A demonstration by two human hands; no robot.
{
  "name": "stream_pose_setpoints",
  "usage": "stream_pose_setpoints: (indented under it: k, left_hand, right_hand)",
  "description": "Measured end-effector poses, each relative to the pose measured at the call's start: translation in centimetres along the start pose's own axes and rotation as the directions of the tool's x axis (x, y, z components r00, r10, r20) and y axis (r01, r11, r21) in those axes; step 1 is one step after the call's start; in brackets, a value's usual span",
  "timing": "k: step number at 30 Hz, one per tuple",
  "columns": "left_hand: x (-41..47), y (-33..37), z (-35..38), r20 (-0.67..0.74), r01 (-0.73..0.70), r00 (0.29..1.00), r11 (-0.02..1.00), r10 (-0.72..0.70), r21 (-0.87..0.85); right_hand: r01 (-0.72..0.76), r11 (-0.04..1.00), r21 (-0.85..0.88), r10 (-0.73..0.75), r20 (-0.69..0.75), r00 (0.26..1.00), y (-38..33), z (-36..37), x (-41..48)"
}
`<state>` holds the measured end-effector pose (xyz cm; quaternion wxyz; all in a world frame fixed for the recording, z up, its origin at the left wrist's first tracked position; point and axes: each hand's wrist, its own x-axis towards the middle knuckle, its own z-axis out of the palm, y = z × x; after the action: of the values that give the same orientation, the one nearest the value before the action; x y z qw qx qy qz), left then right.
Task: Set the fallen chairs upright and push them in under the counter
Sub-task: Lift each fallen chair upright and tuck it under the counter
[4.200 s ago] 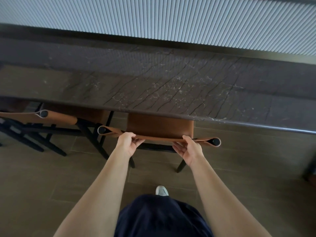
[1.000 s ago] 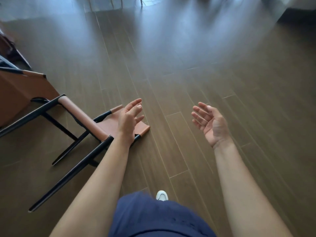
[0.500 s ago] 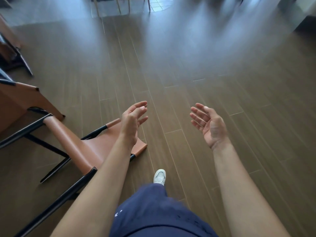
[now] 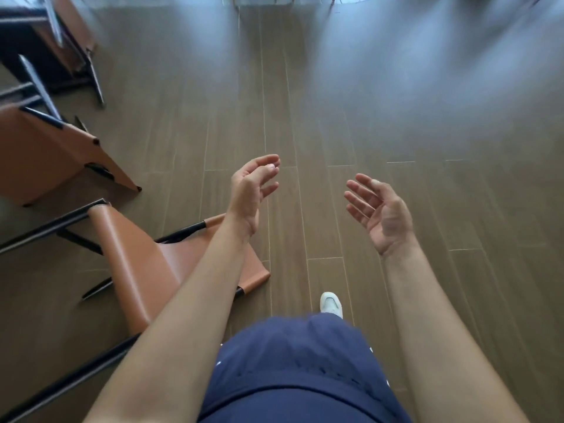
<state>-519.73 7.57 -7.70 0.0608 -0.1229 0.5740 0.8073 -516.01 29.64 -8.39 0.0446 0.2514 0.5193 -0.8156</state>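
Reaching forward over the wooden floor [image 4: 335,117], left hand [image 4: 248,192] and right hand [image 4: 380,213] apart, empty, fingers spread, fallen chair [image 4: 146,261] lying near left, another chair [image 4: 45,154] farther left

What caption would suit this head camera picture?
Both hands, left and right, open and empty above a fallen tan chair on the wooden floor.

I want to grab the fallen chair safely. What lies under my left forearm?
Under the left forearm lies the fallen chair: tan leather and black frame on the wood floor. The arm covers part of its backrest and frame.
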Motion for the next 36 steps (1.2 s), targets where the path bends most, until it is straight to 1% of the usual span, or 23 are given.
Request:
stream_pose_setpoints:
  k: [2,6,11,14,16,18,23,26,31,36]
  left_hand:
    - [1.7,0.1,0.8,-0.05,-0.011,0.999,1.0,0.01,-0.01]
    - [5.0,0.3,2.9,-0.198,-0.042,0.98,0.999,0.034,-0.034]
    - [7.8,0.3,5.4,-0.364,-0.068,0.931,0.995,0.035,-0.078]
    - [9.0,-0.1,6.4,-0.456,-0.076,0.89,0.992,0.024,-0.096]
    - [9.3,-0.3,6.5,-0.481,-0.07,0.876,0.993,0.018,-0.09]
    - [10.2,-0.1,6.4,-0.53,-0.08,0.848,0.992,0.014,-0.102]
    - [13.2,0.9,4.5,-0.618,-0.096,0.786,0.99,0.011,-0.104]
    - [15.6,1.9,2.9,-0.649,-0.096,0.761,0.99,0.008,-0.1]
    - [18.8,4.1,-1.0,-0.71,-0.155,0.704,0.982,0.035,-0.105]
    - [20.0,5.5,-4.3,-0.769,-0.205,0.636,0.975,0.064,-0.088]
  right_hand:
    - [-0.023,0.999,-0.025,0.024,0.055,0.998,-0.9,0.2,2.9]
    - [-0.079,0.991,-0.105,0.097,0.17,0.981,-3.2,0.9,9.2]
    - [-0.112,0.976,-0.188,0.164,0.29,0.943,-6.5,2.3,15.5]
    - [-0.112,0.961,-0.251,0.198,0.352,0.915,-8.2,3.3,18.4]
    - [-0.108,0.958,-0.264,0.204,0.368,0.907,-8.3,3.8,19.4]
    - [-0.122,0.95,-0.289,0.234,0.395,0.889,-8.4,4.9,20.9]
    - [-0.123,0.92,-0.372,0.301,0.468,0.831,-7.6,9.3,24.8]
    - [-0.115,0.908,-0.403,0.319,0.485,0.815,-7.2,12.5,26.8]
    - [-0.086,0.881,-0.466,0.359,0.539,0.762,-6.4,18.7,29.5]
    - [-0.073,0.861,-0.504,0.416,0.614,0.671,-4.9,24.3,31.3]
